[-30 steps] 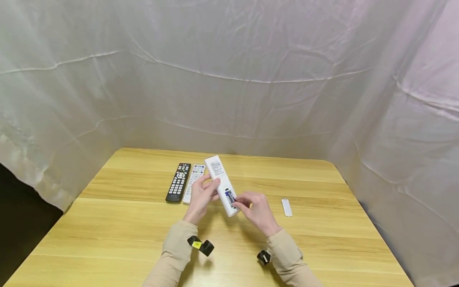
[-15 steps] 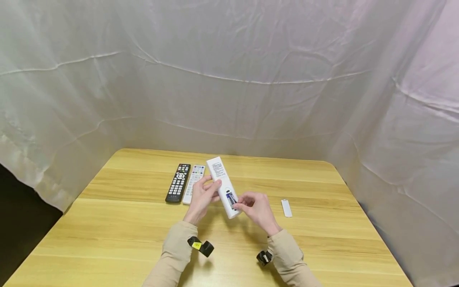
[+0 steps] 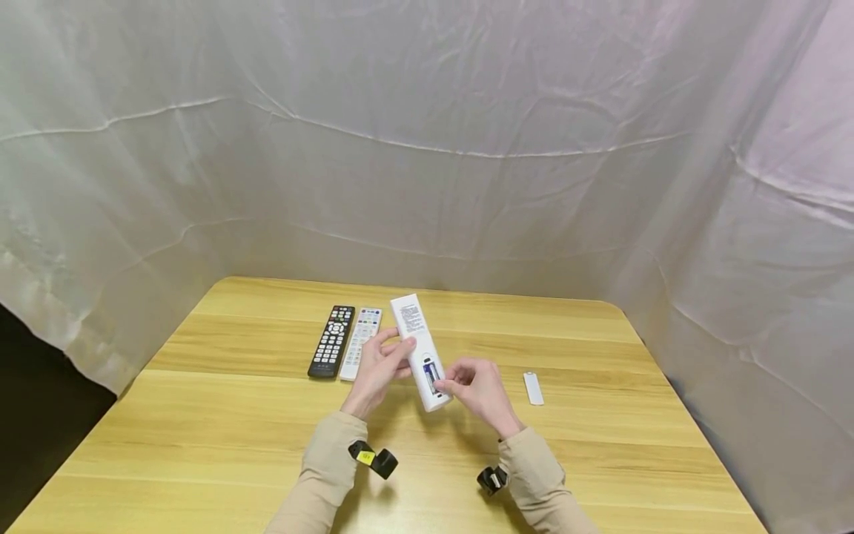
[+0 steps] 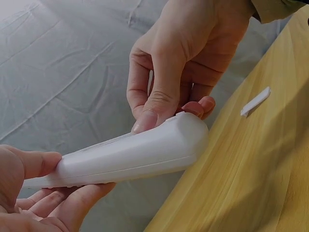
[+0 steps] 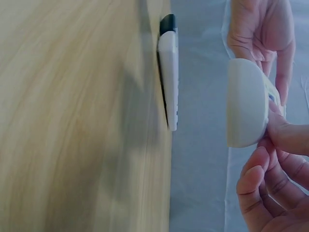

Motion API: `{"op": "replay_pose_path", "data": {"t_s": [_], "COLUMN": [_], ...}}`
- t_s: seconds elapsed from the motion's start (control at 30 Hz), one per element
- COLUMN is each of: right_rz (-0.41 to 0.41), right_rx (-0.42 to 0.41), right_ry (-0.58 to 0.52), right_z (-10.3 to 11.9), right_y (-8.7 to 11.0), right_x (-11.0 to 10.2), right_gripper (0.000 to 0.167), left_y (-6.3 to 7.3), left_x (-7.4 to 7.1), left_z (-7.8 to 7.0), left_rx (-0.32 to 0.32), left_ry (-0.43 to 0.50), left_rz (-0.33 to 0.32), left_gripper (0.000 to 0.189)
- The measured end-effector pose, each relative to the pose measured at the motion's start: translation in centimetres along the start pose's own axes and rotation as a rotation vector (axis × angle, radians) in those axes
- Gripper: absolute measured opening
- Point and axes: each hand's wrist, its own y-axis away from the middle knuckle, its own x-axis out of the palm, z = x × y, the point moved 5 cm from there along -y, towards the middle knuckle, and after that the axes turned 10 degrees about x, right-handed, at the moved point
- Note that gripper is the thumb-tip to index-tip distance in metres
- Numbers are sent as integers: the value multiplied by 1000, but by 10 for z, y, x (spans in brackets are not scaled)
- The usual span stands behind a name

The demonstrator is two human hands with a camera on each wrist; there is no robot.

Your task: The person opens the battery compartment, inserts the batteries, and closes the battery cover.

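A white remote control (image 3: pixel 423 348) is held tilted above the table, its back and open battery compartment facing up. My left hand (image 3: pixel 376 367) grips it along the side, thumb on the back and fingers underneath. A blue-and-silver battery (image 3: pixel 432 372) lies in the compartment. Thumb and forefinger of my right hand (image 3: pixel 479 389) are at the compartment's right edge, at the battery. In the left wrist view, the right thumb reaches down into the opening of the remote, whose side hides the battery. The remote's rounded end faces the right wrist view.
A black remote control (image 3: pixel 331 341) and a second white remote control (image 3: pixel 362 343) lie side by side behind my left hand. The white battery cover (image 3: pixel 533 388) rests on the wooden table (image 3: pixel 220 437) to the right. A pale curtain (image 3: pixel 427 185) hangs around the table.
The battery, tilted up at the compartment earlier, now lies flatter in it. The white remote has shifted slightly right and toward me, turning more upright in the head view.
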Motion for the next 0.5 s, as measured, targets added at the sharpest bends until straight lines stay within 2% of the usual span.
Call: {"op": "replay_pose_path", "data": {"t_s": [0.5], "right_rz": [44], "right_rx": [19], "right_ry": [-16], "right_z": [-2], "right_y": [-1], "right_x": [0], "right_gripper": [18], "left_y": [0], "left_x": [2], "left_z": [0], "left_rx": [6], "left_ry": [1], "left_rz": [6], "left_gripper": [40]}}
